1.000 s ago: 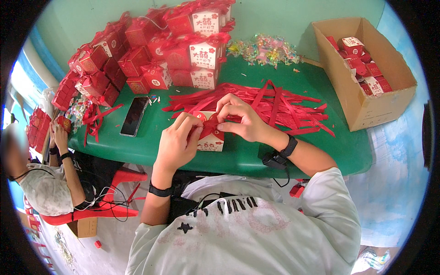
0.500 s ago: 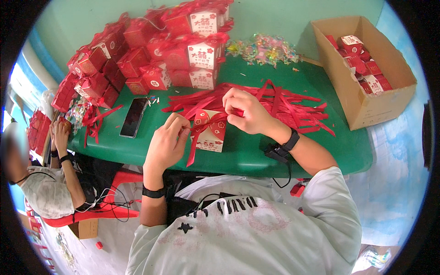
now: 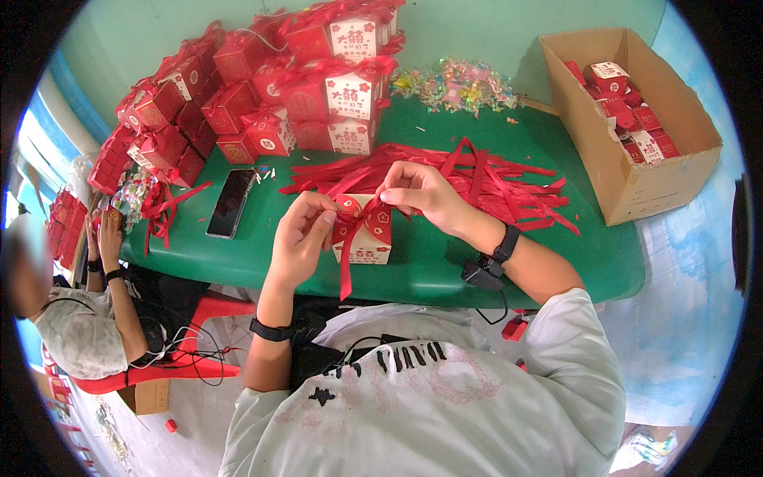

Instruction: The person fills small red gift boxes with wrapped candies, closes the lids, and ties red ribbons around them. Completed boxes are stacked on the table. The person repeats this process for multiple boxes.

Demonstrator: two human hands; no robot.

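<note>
A small red and white gift box (image 3: pixel 368 248) sits upright near the front edge of the green table, a red ribbon (image 3: pixel 345 266) across its top. My left hand (image 3: pixel 302 238) is at the box's left side, finger and thumb pinched on the ribbon. On the other side my right hand (image 3: pixel 425 195) pinches the ribbon too, just above the box's right corner. Between the hands the ribbon is gathered in loops over the lid, and one tail hangs down the front. Loose red ribbons (image 3: pixel 513 195) lie in a heap behind and right of the box.
Stacked finished gift boxes (image 3: pixel 350 99) fill the back left. A phone (image 3: pixel 231 203) lies left of my hands. Wrapped candies (image 3: pixel 449 86) are piled by the wall. A cardboard carton (image 3: pixel 644 187) holding gift boxes stands right. At far left, a co-worker's hands (image 3: pixel 110 230) hold something small.
My hands have drawn closer in over the box. The ribbon, stretched across before, is now looped on the lid, and its tail hangs at the front rather than slanting left.
</note>
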